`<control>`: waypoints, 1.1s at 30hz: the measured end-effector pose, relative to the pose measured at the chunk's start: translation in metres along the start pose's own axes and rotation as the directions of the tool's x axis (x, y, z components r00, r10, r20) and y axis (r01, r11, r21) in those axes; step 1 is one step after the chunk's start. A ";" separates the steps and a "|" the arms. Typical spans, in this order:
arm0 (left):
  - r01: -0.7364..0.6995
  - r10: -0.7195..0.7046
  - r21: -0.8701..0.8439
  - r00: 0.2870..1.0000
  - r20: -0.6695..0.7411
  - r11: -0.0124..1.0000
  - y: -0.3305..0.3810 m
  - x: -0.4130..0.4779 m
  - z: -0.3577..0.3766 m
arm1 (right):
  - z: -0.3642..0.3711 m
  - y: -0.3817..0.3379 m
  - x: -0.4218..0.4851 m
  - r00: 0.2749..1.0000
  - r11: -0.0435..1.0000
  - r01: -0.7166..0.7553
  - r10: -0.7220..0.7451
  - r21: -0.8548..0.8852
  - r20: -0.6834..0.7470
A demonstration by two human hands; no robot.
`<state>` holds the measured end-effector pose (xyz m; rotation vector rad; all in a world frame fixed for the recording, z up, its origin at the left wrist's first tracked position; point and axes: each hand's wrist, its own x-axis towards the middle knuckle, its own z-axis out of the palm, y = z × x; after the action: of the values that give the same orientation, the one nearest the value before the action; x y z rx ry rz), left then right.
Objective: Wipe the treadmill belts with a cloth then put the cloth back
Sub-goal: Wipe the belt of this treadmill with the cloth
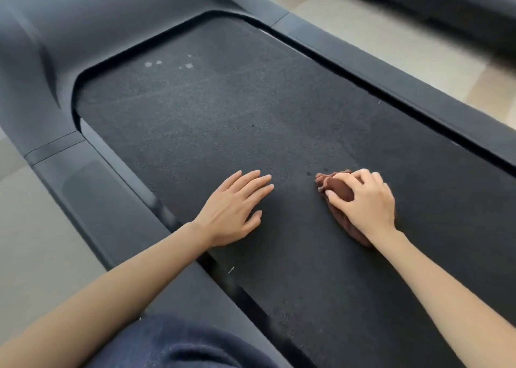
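Head view: one treadmill belt (223, 110), two grips and one brown cloth (339, 187). The left grip (234, 208) lies flat on the belt, fingers straight and slightly spread, holding nothing. The right grip (365, 200) curls its fingers round the bunched cloth, which rests on the belt's right part. A few pale spots (167, 64) mark the belt's far end. The right grip hides much of the cloth. A second dark machine (446, 4) at the top right is cut off and blurred.

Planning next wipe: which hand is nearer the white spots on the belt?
Left. The left hand rests flat on the belt, toward the camera from the spots; right hand, gripping the cloth, is farther off to the right.
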<state>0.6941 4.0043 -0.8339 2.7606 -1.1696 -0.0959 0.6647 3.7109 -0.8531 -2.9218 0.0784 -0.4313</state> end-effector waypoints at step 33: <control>-0.008 0.007 -0.026 1.000 -0.010 1.000 -0.039 0.000 0.007 | 0.038 -0.055 0.110 0.957 0.953 -0.289 0.287 -0.089 -0.032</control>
<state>0.7206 4.0301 -0.8472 2.7309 -1.1680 -0.0958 0.7820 3.7627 -0.8477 -2.9291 0.5340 -0.4164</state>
